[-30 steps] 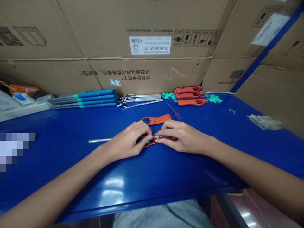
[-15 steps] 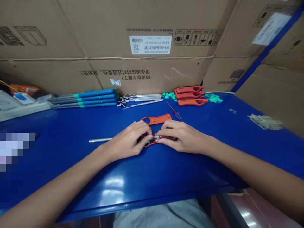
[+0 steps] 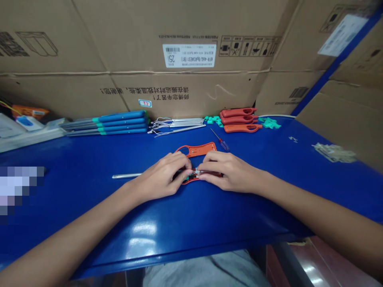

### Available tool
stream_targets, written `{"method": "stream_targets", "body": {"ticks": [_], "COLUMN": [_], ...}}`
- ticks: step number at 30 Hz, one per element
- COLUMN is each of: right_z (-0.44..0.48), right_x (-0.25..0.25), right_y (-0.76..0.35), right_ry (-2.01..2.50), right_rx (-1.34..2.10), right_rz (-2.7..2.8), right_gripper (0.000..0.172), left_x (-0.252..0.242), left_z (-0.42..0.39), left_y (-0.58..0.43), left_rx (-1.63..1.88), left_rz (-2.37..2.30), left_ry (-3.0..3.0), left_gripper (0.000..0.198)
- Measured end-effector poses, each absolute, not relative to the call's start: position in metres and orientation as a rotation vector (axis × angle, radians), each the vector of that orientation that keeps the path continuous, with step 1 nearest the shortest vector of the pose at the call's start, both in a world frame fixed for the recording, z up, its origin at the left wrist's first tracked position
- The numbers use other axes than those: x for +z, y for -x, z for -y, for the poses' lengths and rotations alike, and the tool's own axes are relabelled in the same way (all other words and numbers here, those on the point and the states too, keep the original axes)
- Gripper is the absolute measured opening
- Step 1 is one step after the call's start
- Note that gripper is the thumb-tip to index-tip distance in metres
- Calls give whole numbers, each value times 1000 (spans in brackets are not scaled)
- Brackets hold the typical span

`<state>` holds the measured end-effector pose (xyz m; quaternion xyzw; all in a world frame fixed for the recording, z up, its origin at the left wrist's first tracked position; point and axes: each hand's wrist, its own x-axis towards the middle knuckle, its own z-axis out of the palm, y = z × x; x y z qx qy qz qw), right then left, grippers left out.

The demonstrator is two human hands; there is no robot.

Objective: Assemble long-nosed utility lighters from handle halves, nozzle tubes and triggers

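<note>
My left hand [image 3: 166, 173] and my right hand [image 3: 230, 171] meet over an open orange lighter [image 3: 191, 180] lying on the table. Fingertips of the left pinch at small parts inside it, by a green piece. Thumb and fingers of the right close around its other end, near a small whitish part. A silver metal tube [image 3: 126, 176] sticks out to the left from beneath my left hand. Just beyond my hands lies a loose orange shell half [image 3: 203, 149], inner side up. My fingers hide most of the lighter's inside.
Along the back are blue long-nosed lighters [image 3: 122, 122], silver tubes with wires [image 3: 187, 123], green caps [image 3: 211, 120], stacked red-orange shells [image 3: 239, 119] and green pieces [image 3: 271, 122]. A screwdriver [image 3: 223, 144] lies behind my right hand. Small pale parts [image 3: 333, 152] lie at right.
Both hands stay at the lighter with only slight finger movement. The loose shell half looks shifted very slightly up and left.
</note>
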<state>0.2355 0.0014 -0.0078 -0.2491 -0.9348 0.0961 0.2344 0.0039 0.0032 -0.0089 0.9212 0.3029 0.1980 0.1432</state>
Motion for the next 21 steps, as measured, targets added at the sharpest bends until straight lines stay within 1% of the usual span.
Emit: {"method": "stream_targets", "body": {"ticks": [21], "right_z": [-3], "right_x": [-10], "right_y": [-236], "right_ry": [661], "right_rx": [248], "right_rz": [2551], "right_gripper": [20], "left_x": [-12], "left_z": [-4], "left_y": [-3], "left_rx": [582], "left_rz": [-876], "left_ry": [-2666], "left_gripper": [18]}}
